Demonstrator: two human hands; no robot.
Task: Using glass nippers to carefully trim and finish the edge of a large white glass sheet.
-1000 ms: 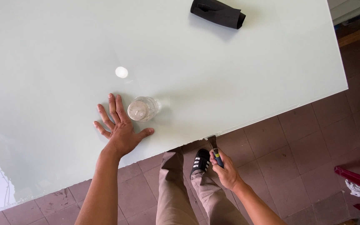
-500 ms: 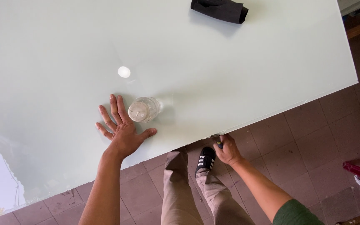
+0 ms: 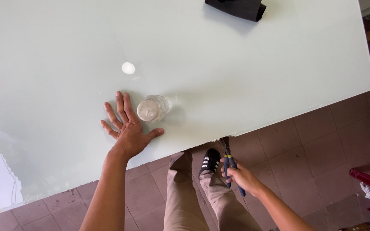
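The left hand (image 3: pixel 129 130) lies flat and open on the pale worktop (image 3: pixel 253 85) beside a jar (image 3: pixel 151 109) mid-frame, perhaps to steady it, while the right hand (image 3: pixel 240 176) is closed round pliers (image 3: pixel 228 159) at its lower edge.

Not much packaging here, just one clear plastic jar (image 3: pixel 152 108) with a round whitish lid, standing on the pale counter (image 3: pixel 258 77) near its front edge. No label visible on it, and no signs or screens anywhere.
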